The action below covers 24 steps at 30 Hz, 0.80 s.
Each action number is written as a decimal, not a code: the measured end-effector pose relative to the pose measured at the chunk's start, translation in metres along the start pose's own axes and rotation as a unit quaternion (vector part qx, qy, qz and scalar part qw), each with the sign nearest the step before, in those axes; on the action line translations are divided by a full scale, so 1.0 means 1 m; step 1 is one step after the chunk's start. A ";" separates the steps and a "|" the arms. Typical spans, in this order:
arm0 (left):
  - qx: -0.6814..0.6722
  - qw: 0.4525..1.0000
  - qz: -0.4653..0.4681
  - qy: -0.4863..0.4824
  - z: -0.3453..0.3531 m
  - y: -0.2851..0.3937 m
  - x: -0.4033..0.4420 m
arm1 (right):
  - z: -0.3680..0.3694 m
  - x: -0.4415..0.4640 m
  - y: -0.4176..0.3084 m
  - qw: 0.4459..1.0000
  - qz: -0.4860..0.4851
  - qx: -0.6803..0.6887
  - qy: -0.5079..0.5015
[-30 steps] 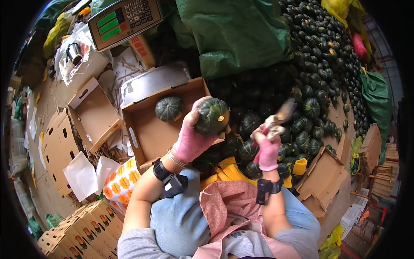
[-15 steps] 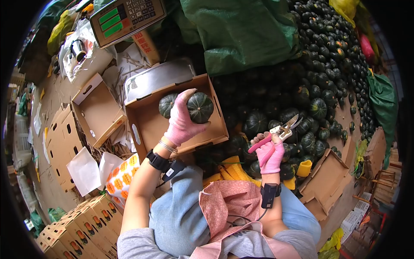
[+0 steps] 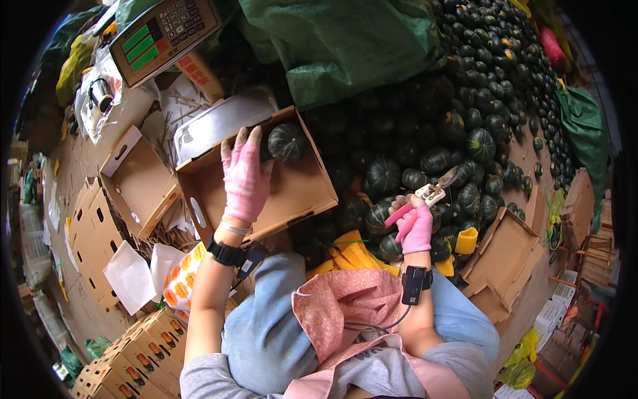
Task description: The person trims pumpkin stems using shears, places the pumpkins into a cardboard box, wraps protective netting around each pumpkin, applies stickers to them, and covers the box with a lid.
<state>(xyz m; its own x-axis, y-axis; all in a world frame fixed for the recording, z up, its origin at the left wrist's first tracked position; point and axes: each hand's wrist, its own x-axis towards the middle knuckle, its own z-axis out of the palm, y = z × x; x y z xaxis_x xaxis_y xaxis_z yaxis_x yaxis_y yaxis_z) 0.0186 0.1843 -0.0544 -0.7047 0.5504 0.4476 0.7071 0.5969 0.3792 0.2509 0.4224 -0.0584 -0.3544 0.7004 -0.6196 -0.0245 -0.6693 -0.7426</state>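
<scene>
The right hand [image 3: 417,233] curls its fingers around pink-handled pruning shears [image 3: 430,193], blades probably aimed outward for safety, while the left hand [image 3: 244,186] has fingers slightly spread over a cardboard box [image 3: 296,187], whose far right corner steadies a kabocha squash [image 3: 286,142].

Left hand [image 3: 244,183] covers one squash beside another [image 3: 286,141]; right holds pruners [image 3: 430,194].

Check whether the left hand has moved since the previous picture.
Yes: judged against the open cardboard box, the left hand has shifted left, away from the visible squash.
</scene>
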 end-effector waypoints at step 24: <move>-0.862 0.315 -0.327 -0.226 -0.029 0.030 0.046 | 0.067 -0.064 -0.031 0.632 -0.506 -0.567 -0.153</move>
<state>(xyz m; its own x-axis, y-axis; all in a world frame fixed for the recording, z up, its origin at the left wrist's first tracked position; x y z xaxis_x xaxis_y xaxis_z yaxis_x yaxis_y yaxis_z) 0.0092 0.2112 0.0009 -0.3932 0.8985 -0.1952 -0.8910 -0.3199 0.3221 0.2119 0.3821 0.0212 -0.8619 0.4309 0.2673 0.2406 0.8115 -0.5326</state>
